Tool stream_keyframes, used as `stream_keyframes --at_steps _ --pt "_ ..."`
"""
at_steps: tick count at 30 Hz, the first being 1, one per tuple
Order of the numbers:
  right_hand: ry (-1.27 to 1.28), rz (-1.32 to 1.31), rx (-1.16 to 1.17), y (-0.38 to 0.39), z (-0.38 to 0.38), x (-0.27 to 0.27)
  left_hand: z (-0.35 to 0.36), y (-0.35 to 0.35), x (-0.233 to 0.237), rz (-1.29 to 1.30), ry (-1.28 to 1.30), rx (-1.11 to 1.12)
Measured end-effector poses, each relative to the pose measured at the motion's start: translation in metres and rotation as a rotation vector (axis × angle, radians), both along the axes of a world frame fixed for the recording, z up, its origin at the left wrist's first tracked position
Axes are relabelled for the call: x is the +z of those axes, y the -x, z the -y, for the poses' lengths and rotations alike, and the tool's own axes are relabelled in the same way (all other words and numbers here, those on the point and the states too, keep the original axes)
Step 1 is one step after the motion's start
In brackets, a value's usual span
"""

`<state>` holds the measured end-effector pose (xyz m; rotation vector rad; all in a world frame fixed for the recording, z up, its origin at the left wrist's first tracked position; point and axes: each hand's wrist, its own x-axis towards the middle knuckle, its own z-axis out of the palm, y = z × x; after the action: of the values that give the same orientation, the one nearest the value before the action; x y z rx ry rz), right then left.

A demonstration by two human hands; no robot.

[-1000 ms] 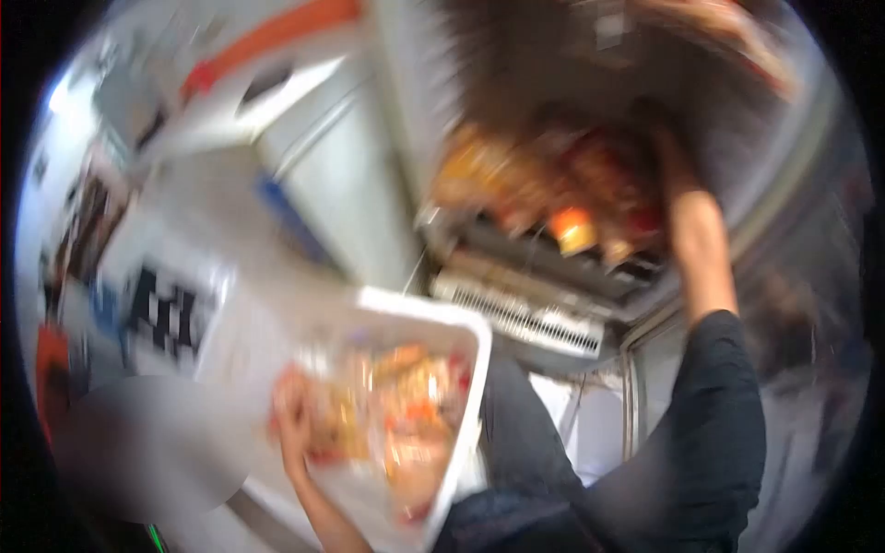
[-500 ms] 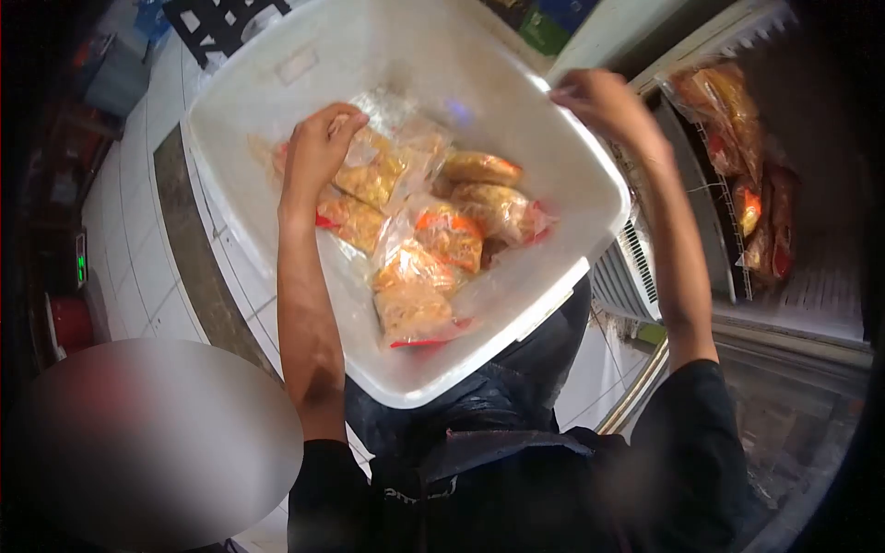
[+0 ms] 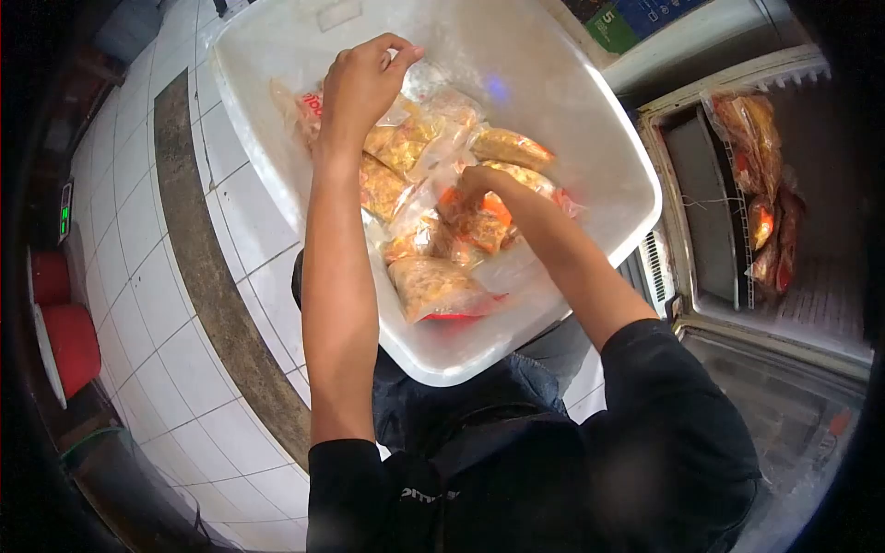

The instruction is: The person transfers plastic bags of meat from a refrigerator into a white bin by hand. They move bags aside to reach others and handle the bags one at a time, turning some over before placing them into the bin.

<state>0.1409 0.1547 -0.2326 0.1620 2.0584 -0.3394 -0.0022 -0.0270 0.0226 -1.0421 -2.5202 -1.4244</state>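
"Orange-printed food bag (image 3: 489, 226) located?"

"Just below right hand (image 3: 493, 187), inside white tub (image 3: 655, 198). Hand's been brought in from the rim, so the bag's reached. Fingertips hidden; pinch can't be told."

"Left hand (image 3: 364, 88)?"

"Loosely curled; hold can't be told."

Warm yellow, orange and red inside plain white

The tub (image 3: 622, 217) around both sets of fingers is white. Near the right fingers (image 3: 472, 184), one clear bag (image 3: 484, 226) shows bright orange and brown; just beyond them, a longer packet (image 3: 507, 147) is golden-brown with an orange end. Nearer the body, a pale tan pouch (image 3: 431, 284) has a red edge. Below the left fingers (image 3: 395, 42) are mottled yellow contents (image 3: 398, 146). Well left of both, white floor tiles (image 3: 175, 304) carry dark grid lines, crossed by a grey-brown band (image 3: 205, 276)
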Motion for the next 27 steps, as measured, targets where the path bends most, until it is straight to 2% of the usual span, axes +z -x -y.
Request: stream_keyframes --at_steps 5,8,11,13,16,19,20,21,25,27 --pt "0.055 -0.044 -0.114 -0.005 -0.017 0.019 -0.003 -0.005 0.003 -0.024 0.037 -0.015" --pt "0.333 -0.303 -0.296 -0.022 -0.031 0.053 -0.005 -0.004 -0.002 -0.091 0.013 -0.015" --pt "0.489 -0.262 -0.462 -0.034 -0.061 0.106 -0.005 -0.003 0.000 -0.102 0.054 0.015" --pt "0.373 -0.427 -0.423 -0.041 -0.091 0.128 -0.007 -0.004 0.003 -0.083 0.074 0.037" --pt "0.541 -0.593 -0.922 -0.066 -0.093 0.191 -0.004 -0.003 0.003 -0.090 0.052 0.091" --pt "0.976 -1.028 -1.217 -0.063 -0.090 0.181 -0.002 -0.001 -0.002 -0.102 0.012 0.144" --pt "1.010 -1.126 -1.233 -0.057 -0.088 0.184 0.000 0.002 -0.006 0.018 0.044 0.136" --pt "0.941 -1.084 -1.330 -0.051 -0.093 0.180 0.003 0.007 -0.010 0.138 0.078 0.127" --pt "1.303 -0.948 -1.484 -0.049 -0.076 0.205 -0.012 0.001 -0.010 0.706 0.156 -0.049" --pt "1.445 -0.938 -1.498 -0.047 -0.062 0.213 -0.026 -0.025 0.004 0.706 0.040 -0.203"
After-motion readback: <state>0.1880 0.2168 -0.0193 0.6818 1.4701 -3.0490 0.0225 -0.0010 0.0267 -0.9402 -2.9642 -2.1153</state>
